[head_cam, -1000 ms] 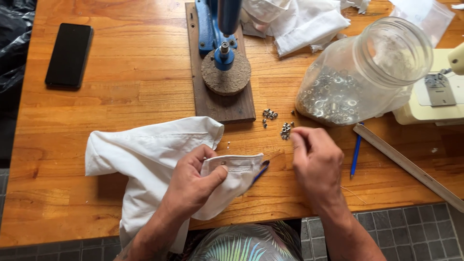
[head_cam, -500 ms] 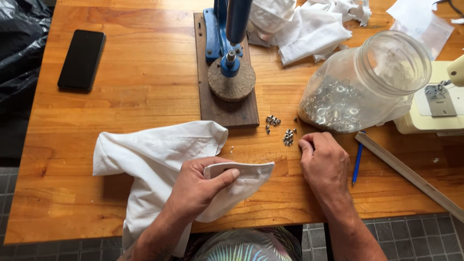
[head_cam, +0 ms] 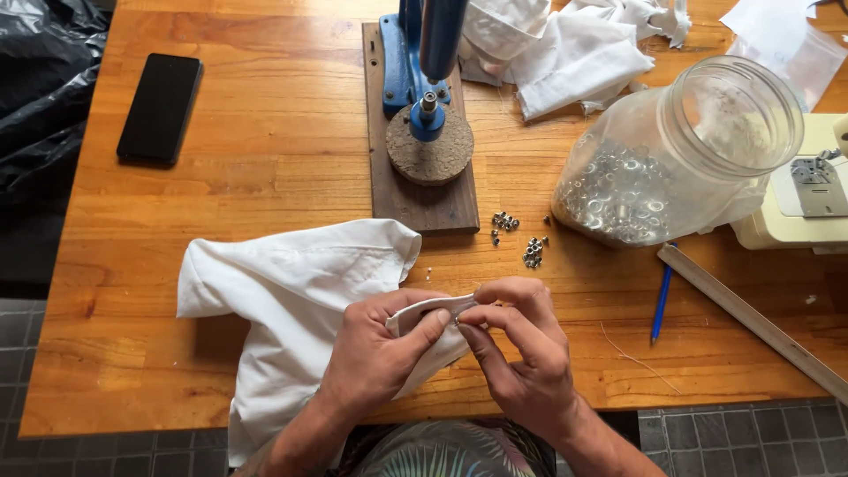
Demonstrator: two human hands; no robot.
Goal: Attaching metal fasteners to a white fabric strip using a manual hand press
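Note:
A white cloth garment lies on the wooden table near its front edge. My left hand pinches a folded edge of it, thumb on top. My right hand meets that same edge from the right, fingertips pressed on the cloth beside the left thumb; anything small between the fingers is hidden. A few loose metal eyelets lie just beyond my hands.
A blue hand press on a dark wooden base stands at the back middle. A tilted clear jar of eyelets, a blue pen, a metal ruler, a black phone, white cloth and a cream machine surround it.
My right hand left the loose eyelets and came back to the cloth edge held by my left hand. The left hand lifted and folded that edge toward it.

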